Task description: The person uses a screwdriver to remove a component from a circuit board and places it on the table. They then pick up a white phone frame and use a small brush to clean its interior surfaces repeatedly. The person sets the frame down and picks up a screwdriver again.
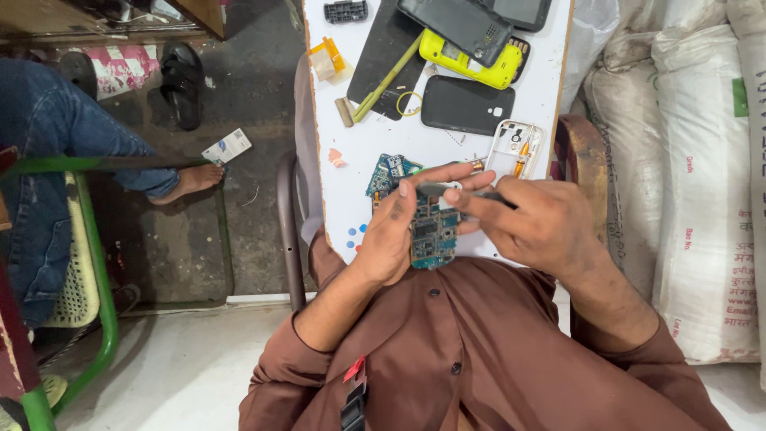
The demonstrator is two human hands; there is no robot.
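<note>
Circuit board held upright at frame centre, long axis running top to bottom.
Left hand pinches its left edge; right hand, fingers pressed around a dark tool, reaches in from the right across the board's upper end.

- A narrow white table carries the phone parts; blue and pink spots mark its near left corner.
- At 12 o'clock: a yellow phone body under a dark phone shell.
- At 11 o'clock: a black panel with a yellow-green stick across it, and a small keypad piece.
- Centre: a black back cover.
- At 3 o'clock: a white phone frame.
- At 7 o'clock: a blue-green circuit board.
</note>
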